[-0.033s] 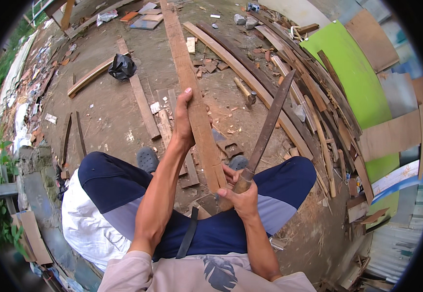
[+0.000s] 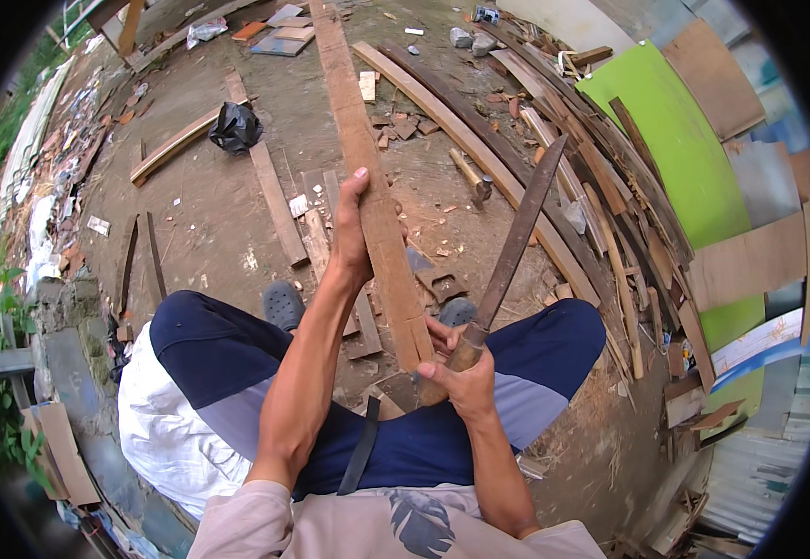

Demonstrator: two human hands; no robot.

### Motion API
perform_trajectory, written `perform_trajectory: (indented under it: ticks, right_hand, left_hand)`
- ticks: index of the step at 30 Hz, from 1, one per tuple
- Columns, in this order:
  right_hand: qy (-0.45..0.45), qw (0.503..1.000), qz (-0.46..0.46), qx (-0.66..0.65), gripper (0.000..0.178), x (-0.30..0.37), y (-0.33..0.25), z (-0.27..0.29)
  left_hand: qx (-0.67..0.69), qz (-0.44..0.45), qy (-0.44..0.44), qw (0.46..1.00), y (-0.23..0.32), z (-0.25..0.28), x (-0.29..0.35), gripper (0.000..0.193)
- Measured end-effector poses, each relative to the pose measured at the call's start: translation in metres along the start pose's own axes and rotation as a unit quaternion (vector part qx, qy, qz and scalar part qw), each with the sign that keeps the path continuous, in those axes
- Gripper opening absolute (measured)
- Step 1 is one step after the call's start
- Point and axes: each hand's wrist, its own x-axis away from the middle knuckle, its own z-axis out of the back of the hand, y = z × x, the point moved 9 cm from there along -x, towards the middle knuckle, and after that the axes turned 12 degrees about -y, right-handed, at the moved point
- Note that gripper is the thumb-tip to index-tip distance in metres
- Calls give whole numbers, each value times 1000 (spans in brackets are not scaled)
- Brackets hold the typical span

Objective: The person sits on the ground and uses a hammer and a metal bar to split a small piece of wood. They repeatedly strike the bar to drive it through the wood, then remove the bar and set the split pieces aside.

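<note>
With its centre near the middle of the view, a long brown plank (image 2: 381, 214) is running from between eleven and twelve o'clock down to six o'clock. The left hand (image 2: 351, 228) is clamping around it toward eleven o'clock, the thumb lying on the upper face and the fingers curling round the far edge. The right hand (image 2: 465, 377), at five o'clock, is closing on the wooden handle of a machete-like blade (image 2: 518, 238) — its tip is pointing toward one o'clock — while some fingers are reaching to the plank's lower end. The hands are staying apart from each other.

On the ground, a hammer (image 2: 467, 170) is lying toward one o'clock, and a black plastic bag (image 2: 235, 128) is sitting between ten and eleven. A bright green panel (image 2: 666, 158) is standing at two o'clock; a white sack (image 2: 172, 410) is bulging at eight, beside the person's left leg.
</note>
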Motion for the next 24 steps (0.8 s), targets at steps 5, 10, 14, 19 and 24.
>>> perform_trajectory:
  ticks: [5, 10, 14, 19, 24]
  right_hand:
    - [-19, 999, -26, 34, 55, -1, 3, -6]
    - [-24, 998, -32, 42, 57, -11, -3, -3]
    - [-10, 998, -39, 52, 55, -15, -10, -9]
    - [-10, 1000, -11, 26, 48, -19, -35, -12]
    - [32, 996, 26, 85, 35, -20, -53, -7]
  left_hand:
    - [3, 17, -13, 1000, 5, 1, 4, 71]
    - [-1, 15, -8, 1000, 9, 4, -1, 75]
    - [11, 23, 7, 1000, 7, 9, -4, 76]
    - [57, 44, 36, 997, -3, 22, -9, 77]
    - [30, 63, 59, 996, -15, 26, -12, 78]
